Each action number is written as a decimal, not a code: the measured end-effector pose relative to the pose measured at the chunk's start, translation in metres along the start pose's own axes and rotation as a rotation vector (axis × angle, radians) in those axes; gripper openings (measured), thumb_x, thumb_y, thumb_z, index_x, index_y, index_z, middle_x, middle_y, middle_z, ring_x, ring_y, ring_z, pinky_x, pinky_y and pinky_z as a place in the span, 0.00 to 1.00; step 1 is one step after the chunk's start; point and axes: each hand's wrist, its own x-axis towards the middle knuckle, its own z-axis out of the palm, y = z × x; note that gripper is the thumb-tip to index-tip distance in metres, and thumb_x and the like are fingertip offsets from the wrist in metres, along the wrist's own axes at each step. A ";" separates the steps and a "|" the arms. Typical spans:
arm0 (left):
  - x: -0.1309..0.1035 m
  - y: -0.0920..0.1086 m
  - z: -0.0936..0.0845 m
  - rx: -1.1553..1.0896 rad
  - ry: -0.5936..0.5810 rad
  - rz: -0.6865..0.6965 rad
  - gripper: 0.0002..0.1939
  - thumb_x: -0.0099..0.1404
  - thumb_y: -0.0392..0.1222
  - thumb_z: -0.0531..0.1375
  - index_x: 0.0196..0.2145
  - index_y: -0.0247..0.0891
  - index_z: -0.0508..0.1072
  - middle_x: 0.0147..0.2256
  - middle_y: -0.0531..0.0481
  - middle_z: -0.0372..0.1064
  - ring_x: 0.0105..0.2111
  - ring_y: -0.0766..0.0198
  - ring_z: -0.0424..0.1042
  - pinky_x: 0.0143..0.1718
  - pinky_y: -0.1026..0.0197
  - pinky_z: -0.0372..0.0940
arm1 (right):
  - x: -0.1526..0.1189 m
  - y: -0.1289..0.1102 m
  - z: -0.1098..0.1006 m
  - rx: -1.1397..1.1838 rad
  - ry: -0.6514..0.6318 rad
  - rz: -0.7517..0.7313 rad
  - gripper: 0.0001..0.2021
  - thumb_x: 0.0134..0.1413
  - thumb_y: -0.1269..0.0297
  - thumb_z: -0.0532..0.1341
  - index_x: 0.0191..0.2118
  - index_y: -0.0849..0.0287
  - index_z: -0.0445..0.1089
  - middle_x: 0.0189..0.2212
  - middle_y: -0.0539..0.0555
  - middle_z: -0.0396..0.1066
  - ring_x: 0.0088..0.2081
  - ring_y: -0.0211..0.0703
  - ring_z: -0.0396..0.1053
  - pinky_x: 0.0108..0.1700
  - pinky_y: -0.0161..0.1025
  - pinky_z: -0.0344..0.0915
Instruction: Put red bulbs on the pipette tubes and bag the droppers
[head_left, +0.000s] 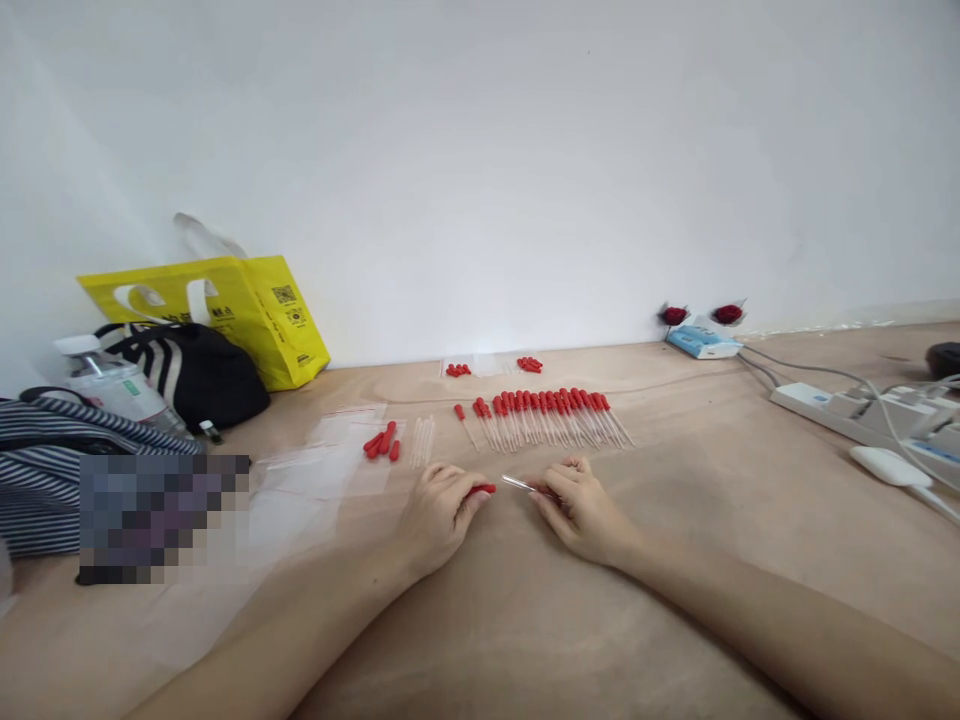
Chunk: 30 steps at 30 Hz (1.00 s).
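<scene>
My left hand [442, 512] pinches a red rubber bulb [484, 489], its end pointing right. Facing it across a small gap, my right hand [577, 508] holds a clear glass tube [516, 483], whose tip points left toward the bulb. Beyond my hands lies a row of droppers with red bulbs [540, 403] and clear tubes, side by side on the table. Left of that row are several loose clear tubes [423, 440], and beside them several loose red bulbs [386, 440] on a plastic bag [349, 440].
More red bulbs [530, 365] lie near the wall. A yellow bag [289, 320], black pouch [217, 375], bottle [124, 385] and striped cloth [37, 470] stand at left. A blue tissue pack [703, 342] and power strip [806, 400] with cables are at right.
</scene>
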 end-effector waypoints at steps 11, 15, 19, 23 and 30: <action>0.000 0.007 -0.003 -0.152 -0.014 -0.092 0.13 0.65 0.40 0.46 0.34 0.39 0.69 0.30 0.51 0.71 0.32 0.63 0.68 0.40 0.57 0.57 | 0.003 -0.012 0.005 -0.016 0.014 -0.072 0.06 0.54 0.71 0.50 0.35 0.58 0.63 0.25 0.49 0.67 0.27 0.35 0.63 0.42 0.38 0.52; 0.002 0.011 -0.004 -0.258 -0.015 -0.127 0.12 0.65 0.42 0.47 0.31 0.39 0.68 0.28 0.53 0.71 0.30 0.65 0.68 0.37 0.60 0.59 | 0.002 -0.012 0.008 0.006 0.008 -0.074 0.06 0.55 0.70 0.50 0.30 0.58 0.62 0.23 0.49 0.65 0.26 0.35 0.61 0.39 0.37 0.52; 0.000 0.007 -0.001 -0.284 -0.001 -0.143 0.12 0.63 0.44 0.50 0.29 0.38 0.69 0.25 0.54 0.69 0.28 0.65 0.67 0.34 0.61 0.59 | 0.003 -0.011 0.009 0.007 -0.010 -0.124 0.08 0.55 0.70 0.49 0.33 0.59 0.65 0.23 0.50 0.65 0.27 0.36 0.61 0.38 0.38 0.51; -0.002 0.006 0.000 -0.221 0.007 -0.131 0.10 0.61 0.43 0.51 0.28 0.38 0.69 0.24 0.54 0.68 0.27 0.64 0.66 0.37 0.58 0.58 | 0.005 -0.007 0.003 -0.036 -0.027 -0.182 0.12 0.54 0.73 0.49 0.40 0.58 0.67 0.25 0.50 0.67 0.28 0.36 0.61 0.39 0.40 0.48; -0.003 0.008 -0.001 -0.197 -0.054 -0.047 0.09 0.62 0.41 0.50 0.29 0.39 0.69 0.25 0.55 0.69 0.25 0.67 0.65 0.45 0.54 0.52 | 0.006 0.004 -0.004 -0.157 -0.014 -0.325 0.18 0.50 0.78 0.49 0.43 0.55 0.67 0.27 0.49 0.69 0.26 0.34 0.62 0.39 0.42 0.45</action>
